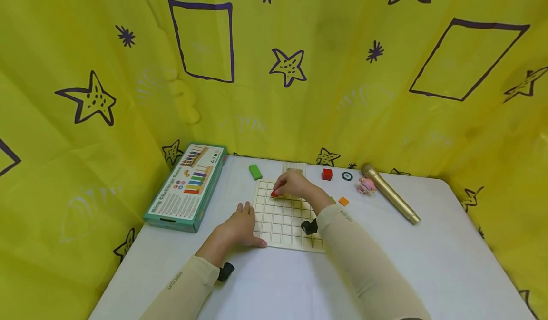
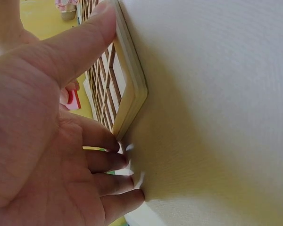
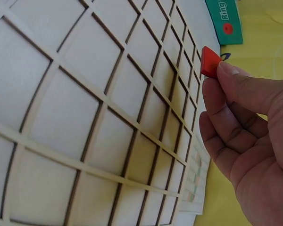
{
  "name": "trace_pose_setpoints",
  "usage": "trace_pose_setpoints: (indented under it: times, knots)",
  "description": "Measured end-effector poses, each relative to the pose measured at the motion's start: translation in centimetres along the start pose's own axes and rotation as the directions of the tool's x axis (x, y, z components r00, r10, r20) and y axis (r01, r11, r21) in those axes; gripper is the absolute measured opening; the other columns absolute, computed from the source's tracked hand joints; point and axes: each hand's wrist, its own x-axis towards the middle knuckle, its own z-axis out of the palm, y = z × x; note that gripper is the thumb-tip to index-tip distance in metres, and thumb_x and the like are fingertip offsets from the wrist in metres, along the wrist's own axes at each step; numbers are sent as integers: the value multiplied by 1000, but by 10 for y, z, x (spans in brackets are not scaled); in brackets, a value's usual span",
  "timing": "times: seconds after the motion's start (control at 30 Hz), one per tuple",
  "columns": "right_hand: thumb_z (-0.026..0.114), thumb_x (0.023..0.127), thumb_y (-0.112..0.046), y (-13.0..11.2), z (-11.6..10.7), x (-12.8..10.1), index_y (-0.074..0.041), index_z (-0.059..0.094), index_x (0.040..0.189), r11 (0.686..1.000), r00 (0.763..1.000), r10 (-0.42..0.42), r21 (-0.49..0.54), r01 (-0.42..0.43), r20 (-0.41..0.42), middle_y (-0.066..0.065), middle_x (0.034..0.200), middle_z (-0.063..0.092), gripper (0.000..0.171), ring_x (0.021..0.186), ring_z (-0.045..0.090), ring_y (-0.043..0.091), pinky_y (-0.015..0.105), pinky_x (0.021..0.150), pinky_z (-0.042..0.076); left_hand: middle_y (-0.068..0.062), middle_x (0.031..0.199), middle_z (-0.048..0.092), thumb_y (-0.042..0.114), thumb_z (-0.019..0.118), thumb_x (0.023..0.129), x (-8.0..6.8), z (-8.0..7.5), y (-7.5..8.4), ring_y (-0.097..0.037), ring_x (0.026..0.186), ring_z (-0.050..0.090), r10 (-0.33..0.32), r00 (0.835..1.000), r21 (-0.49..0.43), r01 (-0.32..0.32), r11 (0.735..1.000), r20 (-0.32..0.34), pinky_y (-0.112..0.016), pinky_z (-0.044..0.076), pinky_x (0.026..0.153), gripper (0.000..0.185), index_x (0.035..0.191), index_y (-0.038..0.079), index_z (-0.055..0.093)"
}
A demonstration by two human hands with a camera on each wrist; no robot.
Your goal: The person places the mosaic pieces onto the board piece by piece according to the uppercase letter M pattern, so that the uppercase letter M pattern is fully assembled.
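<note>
A white table [image 1: 419,263] stood inside a yellow curtain [image 1: 342,72] printed with purple stars and rectangles. At its left edge lay a green game box [image 1: 186,187], and along the right side a gold microphone [image 1: 391,194] lay at a slant with a small pink figure [image 1: 365,185] just beside its head. In the middle sat a pale wooden grid board [image 1: 284,218], with a smaller grid piece [image 1: 294,167] touching its far edge. The left hand [image 1: 239,225] lay flat on the table with fingers straight and relaxed, its thumb pressed against the board's near left corner and gripping nothing. The right hand [image 1: 293,184] hovered over the board's far rows, its thumb and fingertips pinching a small red tile [image 3: 209,61] just above the cells. Beyond the board lay a green block [image 1: 255,171] to the left, a red cube [image 1: 327,174] and a dark round disc [image 1: 347,176] to the right, and a small orange tile [image 1: 343,201] near the right forearm.
</note>
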Motion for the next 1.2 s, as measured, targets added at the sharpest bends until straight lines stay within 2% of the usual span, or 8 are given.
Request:
trace_pose_setpoints:
  times: [0.3,0.57,0.77,1.0,1.2]
  knots:
    - [77,90,-13,-1,13,2,-10,77,87,999,1000,15,45,-15,9,-4,83,71,5,80,59,15,29,74,50,-31,160,20,64,78,77,0,2,0,-47,148,18,-2,1000,-1,2,1000,12,-50,30,116,119,151,-15,27]
    - [76,91,-11,-5,18,5,-11,77,84,999,1000,26,22,-26,8,-3,80,70,6,77,58,16,30,72,49,-30,161,19,65,76,77,4,3,-2,-47,148,19,-8,1000,28,8,1000,7,-50,30,116,121,152,-14,25]
    - [76,91,-11,-3,24,6,-11,77,83,999,999,43,15,-43,18,-5,79,70,8,78,58,14,29,75,48,-31,160,20,64,78,77,2,3,-1,-48,148,18,-4,1000,4,4,1000,10,-51,30,115,120,151,-15,26]
    - [75,90,-9,-8,25,6,-10,75,82,999,999,37,-6,-37,36,-3,77,68,9,75,56,15,27,69,47,-31,160,21,64,78,77,2,1,0,-47,148,19,-5,1000,12,5,1000,0,-50,30,116,120,151,-15,27]
    - [75,91,-9,-12,28,4,-10,77,83,998,999,48,-42,-47,22,-4,78,70,8,76,58,13,26,70,48,-30,161,20,64,78,77,2,4,-2,-47,148,19,-1,1000,14,1,1000,-4,-50,30,116,119,151,-14,27]
